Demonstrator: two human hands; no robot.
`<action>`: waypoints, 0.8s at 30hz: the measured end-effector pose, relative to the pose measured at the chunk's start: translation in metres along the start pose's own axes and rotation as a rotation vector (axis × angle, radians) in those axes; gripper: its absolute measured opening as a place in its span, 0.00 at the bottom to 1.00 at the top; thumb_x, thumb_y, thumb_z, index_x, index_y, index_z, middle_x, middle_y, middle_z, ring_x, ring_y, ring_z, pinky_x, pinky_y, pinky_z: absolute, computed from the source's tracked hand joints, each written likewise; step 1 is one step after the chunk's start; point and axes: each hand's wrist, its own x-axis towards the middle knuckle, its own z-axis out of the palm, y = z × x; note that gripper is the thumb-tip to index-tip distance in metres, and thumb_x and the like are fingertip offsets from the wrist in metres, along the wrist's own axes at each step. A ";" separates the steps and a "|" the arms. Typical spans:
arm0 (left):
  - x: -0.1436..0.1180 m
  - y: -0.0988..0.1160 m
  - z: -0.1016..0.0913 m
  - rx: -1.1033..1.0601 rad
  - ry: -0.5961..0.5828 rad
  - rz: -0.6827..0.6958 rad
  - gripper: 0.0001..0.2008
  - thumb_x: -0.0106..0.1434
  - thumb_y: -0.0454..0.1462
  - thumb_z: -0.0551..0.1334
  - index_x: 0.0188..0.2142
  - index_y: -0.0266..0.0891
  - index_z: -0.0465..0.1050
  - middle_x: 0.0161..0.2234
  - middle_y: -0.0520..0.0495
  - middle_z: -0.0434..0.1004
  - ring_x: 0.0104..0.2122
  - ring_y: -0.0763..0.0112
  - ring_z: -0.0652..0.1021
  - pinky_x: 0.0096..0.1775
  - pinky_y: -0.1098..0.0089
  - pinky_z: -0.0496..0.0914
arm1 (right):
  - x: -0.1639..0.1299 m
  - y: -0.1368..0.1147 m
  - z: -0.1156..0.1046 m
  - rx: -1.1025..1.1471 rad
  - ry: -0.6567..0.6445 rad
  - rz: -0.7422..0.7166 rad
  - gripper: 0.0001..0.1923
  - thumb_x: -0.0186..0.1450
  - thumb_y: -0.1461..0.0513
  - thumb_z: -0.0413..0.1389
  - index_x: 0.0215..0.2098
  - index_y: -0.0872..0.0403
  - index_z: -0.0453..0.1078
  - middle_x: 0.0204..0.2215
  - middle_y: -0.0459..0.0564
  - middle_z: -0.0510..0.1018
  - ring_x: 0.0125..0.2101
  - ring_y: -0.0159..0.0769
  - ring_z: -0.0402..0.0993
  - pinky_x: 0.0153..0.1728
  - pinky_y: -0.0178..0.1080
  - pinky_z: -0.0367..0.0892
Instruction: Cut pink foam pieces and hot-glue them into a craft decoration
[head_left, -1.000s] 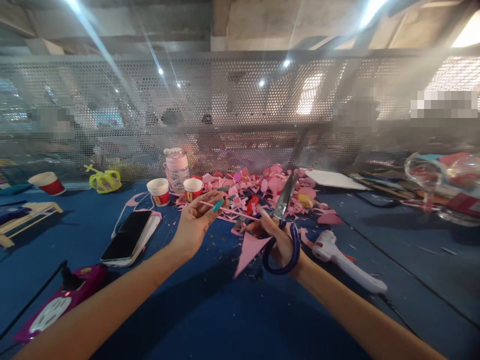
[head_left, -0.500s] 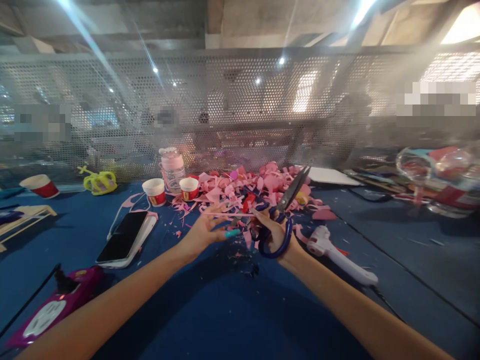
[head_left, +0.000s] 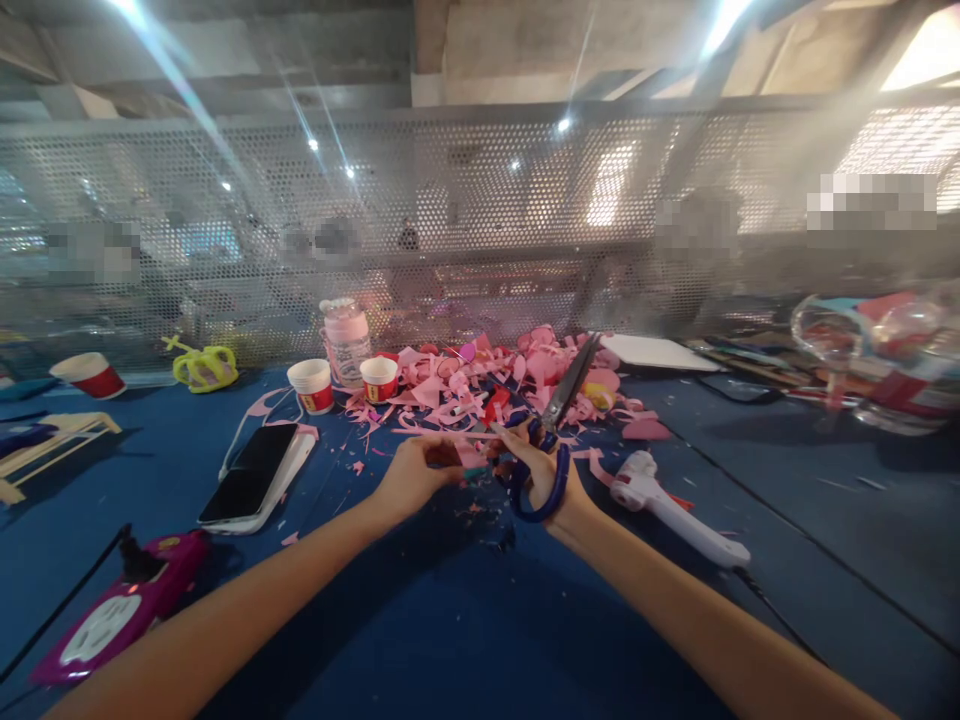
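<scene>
My right hand (head_left: 541, 462) grips blue-handled scissors (head_left: 553, 420), whose blades point up and away toward the pink pile. My left hand (head_left: 416, 472) is closed on a small pink paper piece (head_left: 471, 458) right beside the right hand; a thin pink strip (head_left: 442, 432) runs across above both hands. Both hands hover just over the blue table (head_left: 450, 620), in front of a heap of pink paper scraps (head_left: 510, 380).
A white glue gun (head_left: 675, 510) lies right of my right hand. To the left lie a phone (head_left: 251, 472), a magenta device (head_left: 120, 610), two small cups (head_left: 313, 384), a pink bottle (head_left: 346, 338) and a yellow toy (head_left: 201, 366). A perforated metal screen backs the table.
My left hand dropped from a raised, open pose and came in against the right hand. The large pink triangle that hung below the scissors is gone. The scissors tilted further right.
</scene>
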 end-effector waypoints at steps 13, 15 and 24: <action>0.026 0.002 -0.080 0.678 0.313 0.120 0.24 0.42 0.26 0.62 0.42 0.35 0.70 0.46 0.37 0.71 0.49 0.53 0.68 0.50 0.59 0.57 | 0.010 0.005 -0.009 -0.024 0.074 -0.027 0.17 0.45 0.60 0.64 0.19 0.53 0.58 0.15 0.42 0.72 0.16 0.29 0.68 0.12 0.30 0.61; 0.024 0.013 -0.079 0.649 0.278 0.167 0.22 0.46 0.27 0.60 0.43 0.36 0.70 0.47 0.37 0.70 0.50 0.55 0.67 0.51 0.61 0.56 | 0.011 0.006 -0.011 -0.052 0.062 -0.032 0.17 0.45 0.59 0.64 0.18 0.53 0.58 0.13 0.41 0.70 0.12 0.27 0.64 0.10 0.29 0.59; -0.006 0.048 -0.045 0.466 -0.049 0.159 0.18 0.49 0.37 0.64 0.41 0.39 0.72 0.33 0.44 0.77 0.31 0.65 0.76 0.33 0.70 0.68 | -0.001 -0.001 0.000 -0.165 -0.018 0.023 0.19 0.45 0.57 0.64 0.15 0.54 0.57 0.11 0.40 0.67 0.10 0.24 0.59 0.10 0.28 0.54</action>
